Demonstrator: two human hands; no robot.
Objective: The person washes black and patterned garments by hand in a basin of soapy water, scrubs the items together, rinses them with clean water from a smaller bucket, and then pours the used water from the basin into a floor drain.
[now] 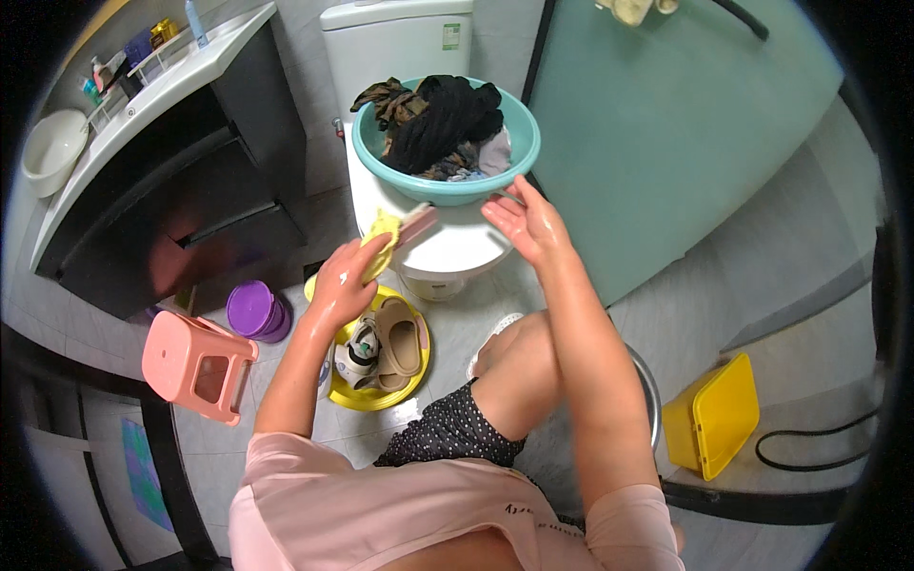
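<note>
My left hand (340,285), wet and glistening, grips a yellow textured item (382,232). A flat pink piece (416,225) juts from it towards the toilet; blur keeps me from telling what the two are. My right hand (527,218), wet too, has its palm turned up and its fingers apart below the right front rim of a teal plastic basin (428,189). Black and patterned clothes (450,118) are heaped in that basin, which rests on the closed toilet lid (446,250). Beneath my left hand, a yellow basin (378,405) holds a beige clog (398,335) and white-and-black footwear (357,357).
Left stand a pink plastic stool (171,357), a purple lidded bucket (250,310) and a dark vanity cabinet (200,200). A frosted glass door (657,143) borders the right. Beyond my right arm are a yellow bin (725,417) and a black hose (807,434).
</note>
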